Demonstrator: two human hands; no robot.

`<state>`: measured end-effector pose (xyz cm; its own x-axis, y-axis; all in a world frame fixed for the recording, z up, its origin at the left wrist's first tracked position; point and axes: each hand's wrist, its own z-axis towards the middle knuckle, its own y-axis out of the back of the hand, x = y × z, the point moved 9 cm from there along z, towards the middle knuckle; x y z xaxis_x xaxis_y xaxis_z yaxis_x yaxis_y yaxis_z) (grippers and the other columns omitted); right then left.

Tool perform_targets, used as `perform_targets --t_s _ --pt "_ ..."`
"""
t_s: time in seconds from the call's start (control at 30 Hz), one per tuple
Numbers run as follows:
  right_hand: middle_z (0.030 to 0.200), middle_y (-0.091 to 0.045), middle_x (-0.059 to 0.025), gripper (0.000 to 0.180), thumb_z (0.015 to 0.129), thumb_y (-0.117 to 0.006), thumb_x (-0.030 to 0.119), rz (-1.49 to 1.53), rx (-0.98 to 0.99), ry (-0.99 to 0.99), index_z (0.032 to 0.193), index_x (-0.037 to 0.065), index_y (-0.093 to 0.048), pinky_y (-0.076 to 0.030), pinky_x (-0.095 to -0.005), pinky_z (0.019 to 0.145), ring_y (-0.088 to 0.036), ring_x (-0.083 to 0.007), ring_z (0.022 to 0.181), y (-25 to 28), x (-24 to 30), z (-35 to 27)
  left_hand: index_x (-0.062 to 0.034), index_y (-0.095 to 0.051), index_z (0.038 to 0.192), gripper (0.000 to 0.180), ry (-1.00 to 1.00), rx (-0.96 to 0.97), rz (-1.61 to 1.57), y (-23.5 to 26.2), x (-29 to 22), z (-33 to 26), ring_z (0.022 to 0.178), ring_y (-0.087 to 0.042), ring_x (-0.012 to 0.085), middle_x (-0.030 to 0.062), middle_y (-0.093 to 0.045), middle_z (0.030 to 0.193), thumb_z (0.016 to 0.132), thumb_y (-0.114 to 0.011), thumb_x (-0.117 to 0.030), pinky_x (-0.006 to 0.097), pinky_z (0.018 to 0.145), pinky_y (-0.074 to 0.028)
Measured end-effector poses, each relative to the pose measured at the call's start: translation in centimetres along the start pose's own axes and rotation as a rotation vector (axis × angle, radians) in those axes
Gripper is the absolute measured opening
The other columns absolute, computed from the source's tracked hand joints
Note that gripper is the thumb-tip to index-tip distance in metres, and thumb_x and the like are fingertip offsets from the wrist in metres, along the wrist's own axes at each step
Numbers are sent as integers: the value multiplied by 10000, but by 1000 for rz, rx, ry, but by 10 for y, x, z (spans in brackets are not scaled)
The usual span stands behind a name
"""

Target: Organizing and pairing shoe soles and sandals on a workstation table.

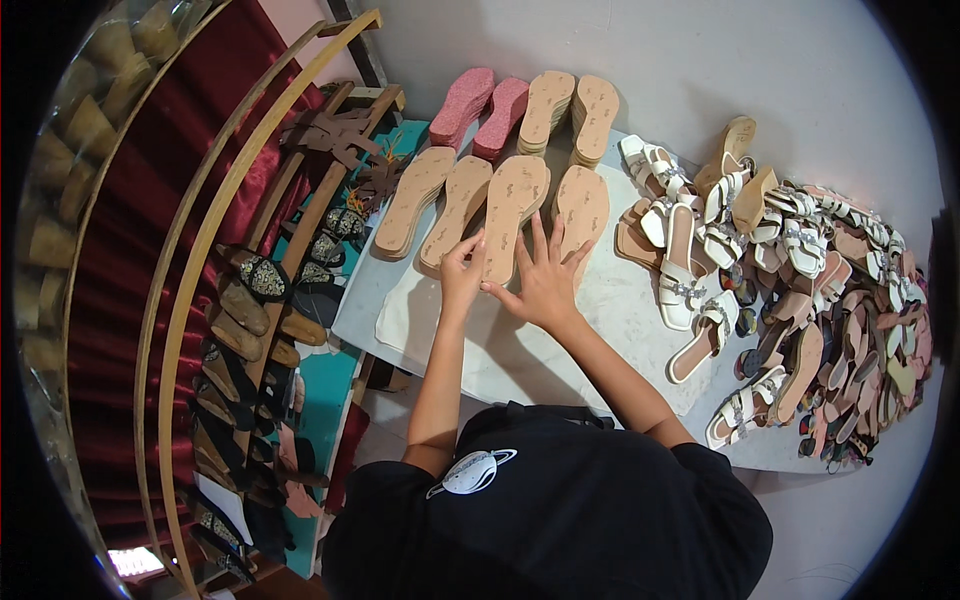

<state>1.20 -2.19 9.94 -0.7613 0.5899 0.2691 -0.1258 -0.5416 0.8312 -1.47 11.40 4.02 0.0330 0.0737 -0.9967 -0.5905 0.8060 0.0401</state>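
On the table, a tall stack of tan sole-shaped insoles (517,195) stands between my two hands. My left hand (460,277) is closed at the left edge of its heel end, fingers curled in against it. To the right of that heel, my right hand (546,283) is open with its fingers spread. Its thumb reaches toward the left hand, and its fingertips lie by the neighbouring insole stack (584,205). Two more tan stacks, one farther left (414,200) and one nearer (458,208), stand on the left side.
Behind, pink glittery stacks (463,105) and more tan stacks (595,110) line the wall side. White strapped sandals (680,265) and a large heap of footwear (850,330) cover the right side. A wooden rack (290,250) holding dark shoes stands left. White sheeting (630,350) covers the table.
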Motion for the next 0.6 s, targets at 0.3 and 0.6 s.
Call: perform_targets --t_s 0.3,0.6 --pt "1387 -189 -255 863 692 -482 657 -52 99 -4 1154 -73 -494 73 -758 829 -13 -439 1307 -14 0 3 10 -583 1091 279 -102 41 139 1 13 8 795 -565 109 85 -631 928 857 -548 -138 230 716 -447" --pt "1389 -176 -251 871 651 -591 591 -71 241 -54 1191 -80 -458 30 -765 838 -25 -439 1303 -26 2 8 -14 -604 1066 254 -220 6 225 3 4 10 814 -584 173 114 -619 924 841 -557 -123 264 746 -447"
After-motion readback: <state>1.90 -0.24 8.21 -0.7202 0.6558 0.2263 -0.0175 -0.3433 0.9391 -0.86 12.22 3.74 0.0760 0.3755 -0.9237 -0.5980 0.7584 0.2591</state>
